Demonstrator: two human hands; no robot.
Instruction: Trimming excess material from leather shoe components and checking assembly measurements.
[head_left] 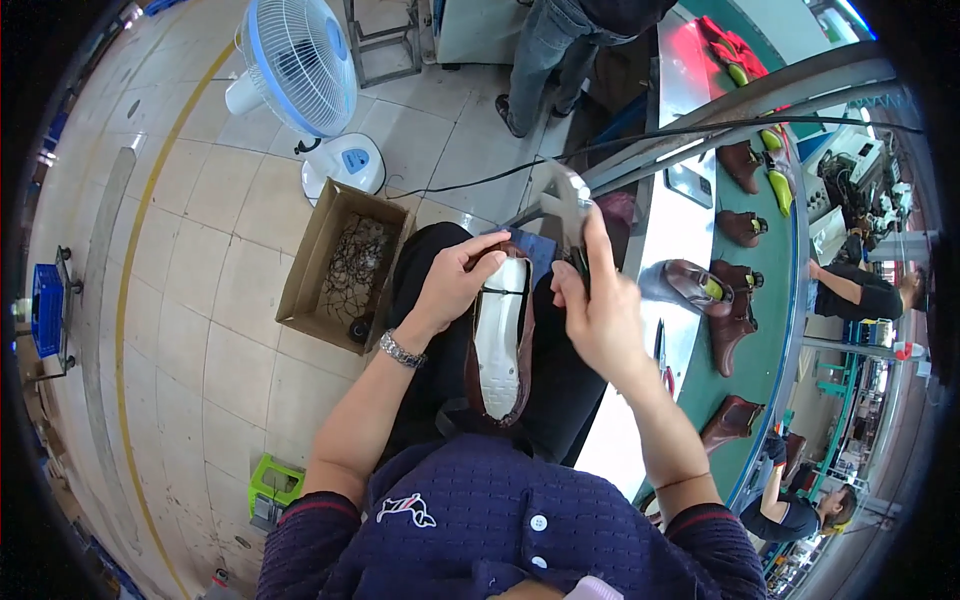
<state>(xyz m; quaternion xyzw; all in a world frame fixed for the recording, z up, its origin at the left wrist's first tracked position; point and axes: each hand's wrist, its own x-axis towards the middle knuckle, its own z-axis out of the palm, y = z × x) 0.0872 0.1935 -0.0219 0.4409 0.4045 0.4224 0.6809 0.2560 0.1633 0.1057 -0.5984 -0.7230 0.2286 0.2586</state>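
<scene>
A brown leather shoe lies lengthwise over my lap, its long pale inner face turned up and a thin dark band crossing near the far end. My left hand grips the far end of the shoe, thumb and fingers pinching the leather edge. Just right of the shoe, my right hand is closed round a hammer, raised with its shiny metal head up and partly blurred. The hammer's handle is mostly hidden by my fingers. A dark blue block-like thing shows beyond the shoe, between my hands.
A cardboard box with dark scraps stands left of my legs, near a white-and-blue fan. On my right, a metal ledge borders a green conveyor with several brown shoes. A dark cable crosses ahead. Other people stand ahead and right.
</scene>
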